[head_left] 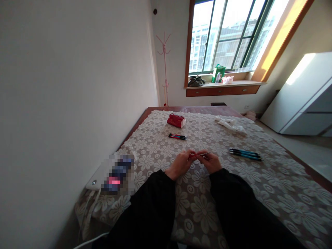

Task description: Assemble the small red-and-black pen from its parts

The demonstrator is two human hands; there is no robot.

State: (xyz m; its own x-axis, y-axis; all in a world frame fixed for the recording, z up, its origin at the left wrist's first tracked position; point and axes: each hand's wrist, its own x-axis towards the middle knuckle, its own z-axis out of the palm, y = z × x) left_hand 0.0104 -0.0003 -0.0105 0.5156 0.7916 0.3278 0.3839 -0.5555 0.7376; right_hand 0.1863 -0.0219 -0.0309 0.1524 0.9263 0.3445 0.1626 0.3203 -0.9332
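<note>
Both my hands meet above the middle of the patterned tablecloth [190, 189]. My left hand [181, 164] is closed, its fingertips pinching a slim red pen [192, 156]. From the other side my right hand [211, 162] also pinches the pen, and a thin dark end sticks out past its fingers. Whether the pen is in one piece or in parts is too small to tell. Beyond my hands lies a small group of black and red pens [177, 137]. To the right, several blue pens with black ends [245, 154] lie side by side.
A red packet [176, 120] and a crumpled white plastic bag [230, 125] lie farther back on the cloth. At the left edge, a white power strip [94, 181] with a cable sits beside a blurred-out device [118, 174]. A wall runs along the left.
</note>
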